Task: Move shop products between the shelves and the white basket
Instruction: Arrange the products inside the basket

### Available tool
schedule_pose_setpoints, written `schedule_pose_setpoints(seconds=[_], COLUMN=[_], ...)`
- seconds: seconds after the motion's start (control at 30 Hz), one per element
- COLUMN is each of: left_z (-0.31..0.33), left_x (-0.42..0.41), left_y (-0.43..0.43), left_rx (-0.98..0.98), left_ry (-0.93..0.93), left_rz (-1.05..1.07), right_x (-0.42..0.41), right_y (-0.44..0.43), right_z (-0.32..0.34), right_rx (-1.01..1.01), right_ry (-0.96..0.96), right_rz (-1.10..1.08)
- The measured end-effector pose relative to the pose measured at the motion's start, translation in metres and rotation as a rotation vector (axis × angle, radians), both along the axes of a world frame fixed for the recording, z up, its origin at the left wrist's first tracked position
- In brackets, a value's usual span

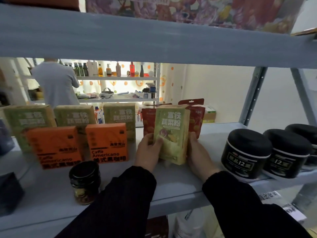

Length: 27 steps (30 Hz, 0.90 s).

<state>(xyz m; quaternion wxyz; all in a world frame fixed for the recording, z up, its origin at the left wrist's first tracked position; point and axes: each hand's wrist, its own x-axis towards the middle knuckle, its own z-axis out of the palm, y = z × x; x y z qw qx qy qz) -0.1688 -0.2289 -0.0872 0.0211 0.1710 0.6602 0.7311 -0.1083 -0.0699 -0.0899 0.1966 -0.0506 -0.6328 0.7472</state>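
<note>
The grey shelf (171,186) carries everything. My landmark is the green box (171,127), which stands upright and slightly tilted at the middle of the shelf; I cannot tell whether its base touches the board. To the right of the green box, well apart, a row of black tubs (247,152) runs off toward the edge. To its left stand two orange coffee boxes (106,143), with three more green cartons (75,115) behind them. Just behind the green box are red pouches (148,121). Left of it and nearer to me is a dark-lidded jar (84,182). My left hand (149,150) grips the green box, fingers round its left edge and thumb on its front. My right hand (197,152) holds its right side, fingers going behind it.
</note>
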Motion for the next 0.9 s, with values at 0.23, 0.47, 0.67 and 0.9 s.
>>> schedule_pose_setpoints(seconds=[0.23,0.47,0.67,0.9], left_z=[0.001,0.0,0.006,0.005], left_x=[0.008,0.018,0.018,0.008], left_y=[0.007,0.008,0.003,0.0], left_rx=[-0.1,0.166,0.154,-0.03], left_ry=[-0.024,-0.287,-0.14,-0.018], left_rz=[-0.091,-0.265,-0.218,0.001], right_x=[0.004,0.009,0.008,0.006], right_y=[-0.005,-0.006,-0.003,-0.002], right_z=[0.007,0.006,0.008,0.008], right_rx=[0.161,0.007,-0.033,-0.079], right_ry=[-0.018,-0.007,0.013,-0.005], right_rz=[0.144,0.084,-0.053,0.069])
